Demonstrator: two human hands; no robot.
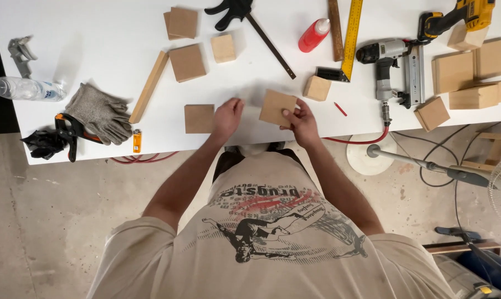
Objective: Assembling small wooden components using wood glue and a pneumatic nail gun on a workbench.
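Note:
My right hand (pixel 301 120) grips a square wooden panel (pixel 276 107) by its near right corner, holding it just over the white table (pixel 117 33). With nothing in it, my left hand (pixel 227 117) rests on the table, fingers loosely curled, right beside another square wooden panel (pixel 199 118) that lies flat to its left. A small wooden block (pixel 317 88) sits just beyond my right hand.
Wooden squares (pixel 187 62), a long wooden strip (pixel 149 87), a bar clamp (pixel 250 25), red bottle (pixel 314 35), yellow ruler (pixel 351 36), nail gun (pixel 394 69), yellow drill (pixel 463 16) and stacked boards (pixel 466 72) fill the table. Grey gloves (pixel 99 112), a lighter (pixel 137 140) and water bottle (pixel 26 88) lie left.

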